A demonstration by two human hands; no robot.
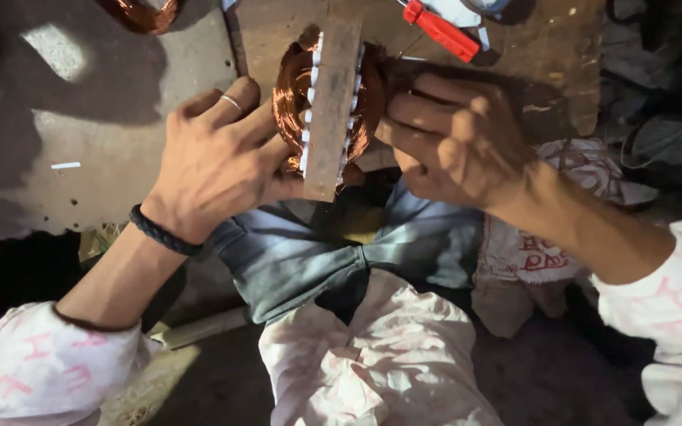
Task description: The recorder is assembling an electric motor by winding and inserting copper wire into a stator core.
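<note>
Two hands grip one piece: the left hand [219,154] clasps the near side of a copper coil [294,95] wound round a flat rusty metal core [330,102], over the lap; the right hand [455,134] pinches its far side. Judging by this, winding is being seated; next needs firm, even pressing. Beyond, a red-handled screwdriver [440,30] lies at the worktop [538,71] far edge.

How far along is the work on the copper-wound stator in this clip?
Done: copper windings already bulge from both sides of the stator core, and white slot liners line its edges. In hand: the left hand and right hand grip the core from either side, fingers pressing the coils. Left: whether the coils are tied or finished cannot be seen; a red-handled tool lies unused on the board behind.
</note>
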